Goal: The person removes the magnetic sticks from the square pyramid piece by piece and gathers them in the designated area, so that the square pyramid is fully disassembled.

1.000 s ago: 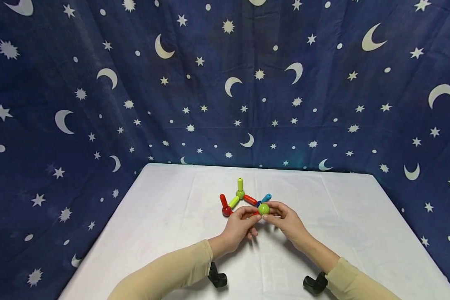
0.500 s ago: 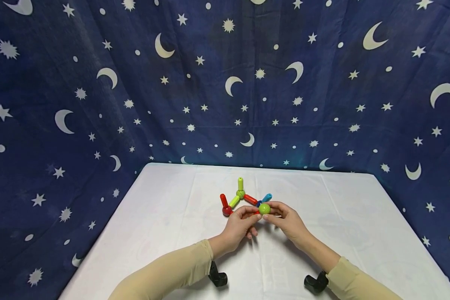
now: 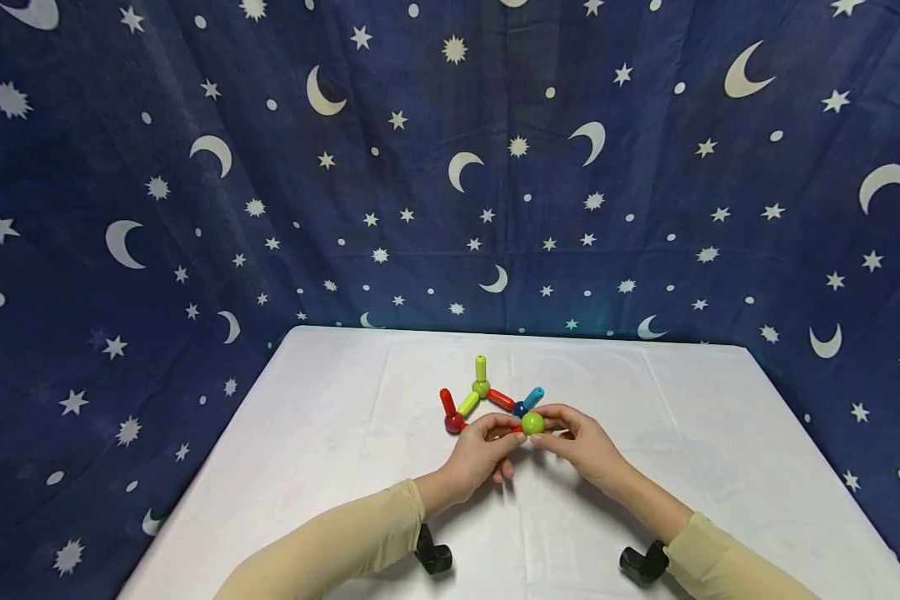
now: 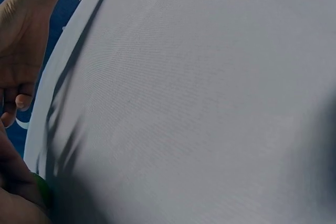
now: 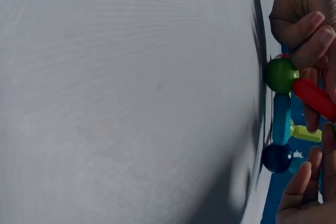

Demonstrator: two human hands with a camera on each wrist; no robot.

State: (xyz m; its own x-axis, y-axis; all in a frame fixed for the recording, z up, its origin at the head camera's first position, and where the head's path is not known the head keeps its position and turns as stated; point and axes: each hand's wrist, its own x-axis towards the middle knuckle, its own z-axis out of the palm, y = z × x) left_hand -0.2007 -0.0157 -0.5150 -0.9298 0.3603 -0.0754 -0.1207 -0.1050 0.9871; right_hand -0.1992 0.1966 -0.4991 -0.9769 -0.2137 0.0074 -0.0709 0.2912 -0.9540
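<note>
In the head view, my left hand pinches a red rod, mostly covered by its fingers. My right hand holds a light green ball at the rod's end between thumb and fingers. Just behind my hands lies a ball-and-rod frame: a red ball with an upright red rod, a green ball with an upright lime rod, and a dark blue ball with a light blue rod. The right wrist view shows a teal rod between a green ball and the dark blue ball.
A white cloth covers the table. Behind it hangs a dark blue curtain with moons and stars. Black wrist mounts sit below both forearms, close over the tabletop.
The held green ball has shifted slightly right and toward me, and my right hand with it. More of the dark blue ball shows now. My left hand stays almost still.
</note>
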